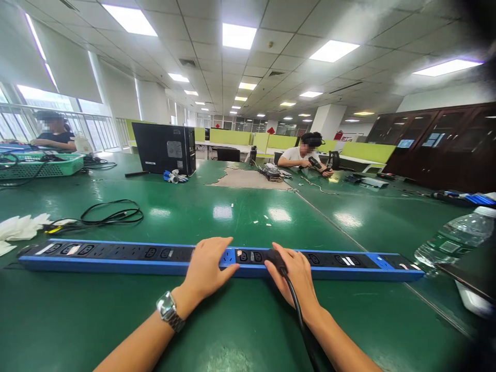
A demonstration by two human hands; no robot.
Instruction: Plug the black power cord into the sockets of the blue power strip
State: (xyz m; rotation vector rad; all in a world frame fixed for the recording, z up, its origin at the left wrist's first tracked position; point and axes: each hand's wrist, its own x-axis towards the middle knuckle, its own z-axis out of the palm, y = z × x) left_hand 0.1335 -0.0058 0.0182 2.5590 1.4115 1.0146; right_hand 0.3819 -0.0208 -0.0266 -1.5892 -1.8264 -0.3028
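A long blue power strip [163,266] with a row of black sockets lies across the green table in front of me. My left hand [207,268] grips it near the middle, fingers over the far edge and thumb along the near side, with a watch on that wrist. Just to the right, my right hand [296,274] is closed around a black plug [275,260], which is at the sockets. Whether its pins are in a socket is hidden. From the plug, a thick black cord [300,315] runs down toward me, beneath my right wrist.
A clear bottle [453,240] stands by the strip's right end. Coiled black cable [112,212] and white gloves [21,230] lie at left. Farther back are a black computer case [163,147], a green basket [58,166] and a seated person [306,155] holding a tool.
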